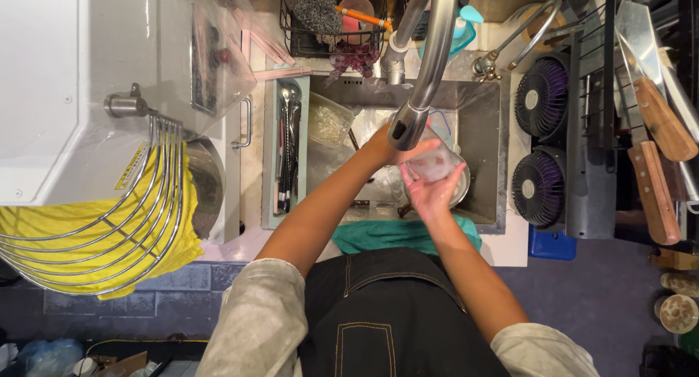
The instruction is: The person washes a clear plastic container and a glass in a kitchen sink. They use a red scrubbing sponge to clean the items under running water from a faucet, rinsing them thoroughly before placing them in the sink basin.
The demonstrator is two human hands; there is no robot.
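A yellow cloth hangs left; two black fans sit right.

Yellow cloth under silver wire guard; teal towel on sink edge; black apron; purple-bladed black fans; brown wooden knife handles; clear cup; orange brush handle.

L hand: arm extended fwd, mostly hidden, grip unclear. R hand: arm fwd, fingers spread, curled upward, gripping. Both forearms bare, converging.
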